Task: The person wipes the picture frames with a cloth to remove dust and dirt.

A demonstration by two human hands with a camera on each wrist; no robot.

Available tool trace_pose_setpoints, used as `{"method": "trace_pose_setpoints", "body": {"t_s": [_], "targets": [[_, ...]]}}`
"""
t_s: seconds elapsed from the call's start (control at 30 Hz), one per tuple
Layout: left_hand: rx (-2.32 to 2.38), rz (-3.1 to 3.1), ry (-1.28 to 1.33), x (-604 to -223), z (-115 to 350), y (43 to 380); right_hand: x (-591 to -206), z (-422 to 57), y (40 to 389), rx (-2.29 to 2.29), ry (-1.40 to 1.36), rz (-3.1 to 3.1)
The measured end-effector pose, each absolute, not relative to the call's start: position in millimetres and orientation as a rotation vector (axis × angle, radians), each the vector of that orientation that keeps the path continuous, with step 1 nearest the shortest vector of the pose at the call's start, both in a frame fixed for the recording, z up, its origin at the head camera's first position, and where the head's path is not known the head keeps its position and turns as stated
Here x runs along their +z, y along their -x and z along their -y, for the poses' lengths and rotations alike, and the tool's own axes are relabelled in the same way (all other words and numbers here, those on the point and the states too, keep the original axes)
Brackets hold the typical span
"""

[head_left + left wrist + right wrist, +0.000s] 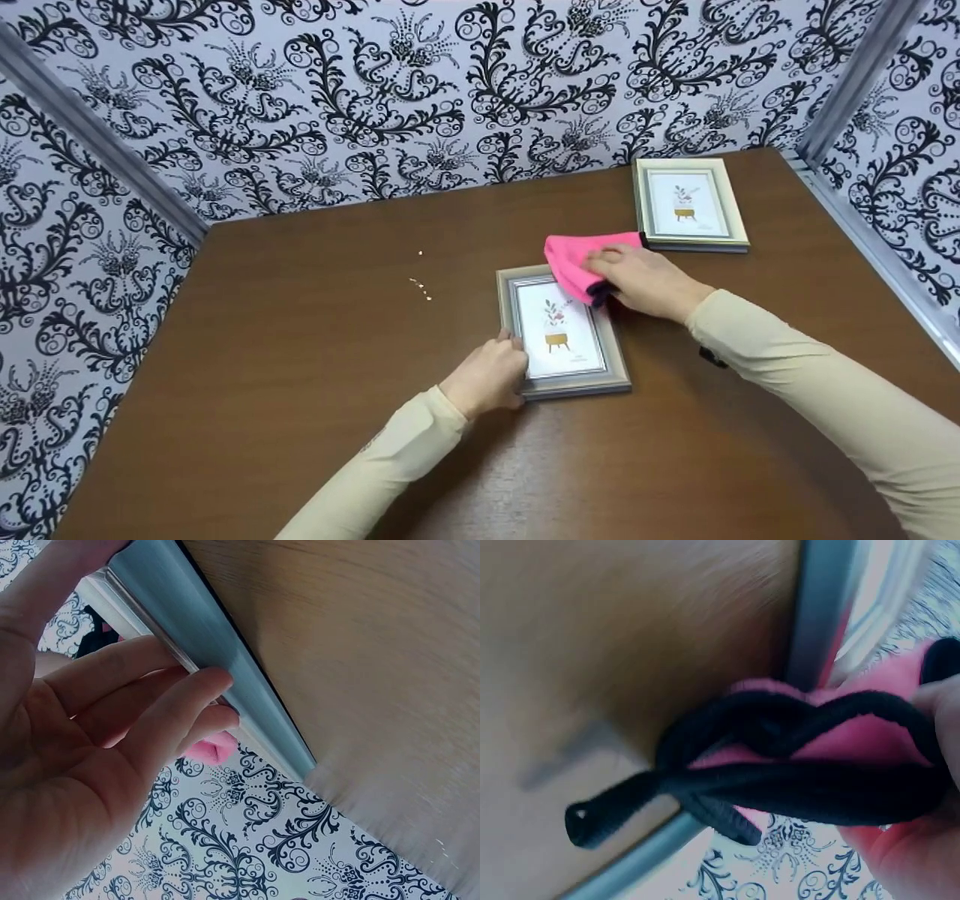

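A picture frame (579,386) with silvery-beige edges and a flower-pot print lies face up on the brown table. My left hand (491,375) grips its lower left corner; in the left wrist view, fingertips (214,682) rest along the grey side of the frame. In my right hand (651,283) is a pink cloth (574,259) with black edging, bunched under the fingers. The cloth covers the upper right corner of the frame. Seen from the right wrist, the black trim (825,791) hangs in loops beside the frame's side.
A second, similar picture frame (736,214) lies at the back right, its near left corner beside the cloth. Small pale crumbs (421,288) are scattered on the table (315,360) left of the held frame. Patterned panels (405,97) wall in the back and sides.
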State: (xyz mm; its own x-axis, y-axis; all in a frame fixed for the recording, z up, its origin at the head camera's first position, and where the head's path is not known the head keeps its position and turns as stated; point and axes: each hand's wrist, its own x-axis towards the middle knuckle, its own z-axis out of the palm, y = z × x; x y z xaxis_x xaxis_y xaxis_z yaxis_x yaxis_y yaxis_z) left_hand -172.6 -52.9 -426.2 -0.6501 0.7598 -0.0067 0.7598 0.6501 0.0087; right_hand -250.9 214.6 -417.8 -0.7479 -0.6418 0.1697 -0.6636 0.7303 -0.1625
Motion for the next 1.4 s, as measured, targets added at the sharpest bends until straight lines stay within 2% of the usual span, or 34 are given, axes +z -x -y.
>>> {"method": "trace_pose_setpoints", "body": {"t_s": [0.27,0.57,0.7,0.97,1.2,1.4], "targets": [[0.02,-2.87,-1.381,-426.7,52.3,173.1,-410.1,-211.7,236.6,-0.002,-1.337,2.807],[0.053,-2.903,-1.33,-427.5,51.3,172.0,-392.6,-216.2,185.1,0.097,-1.728,2.692],[0.052,-2.887,-1.306,-426.0,51.4,172.2,-387.2,-221.3,171.9,0.145,-1.814,2.75],[0.012,-2.848,-1.307,-426.3,54.2,172.8,-391.3,-225.6,176.5,-0.05,-1.731,2.754],[-0.015,-2.85,-1.362,-425.7,55.4,174.2,-398.6,-220.2,211.4,-0.324,-1.488,2.742],[-0.001,-2.835,-1.37,-425.5,53.8,174.3,-405.6,-214.0,241.4,-0.37,-1.256,2.823]]}}
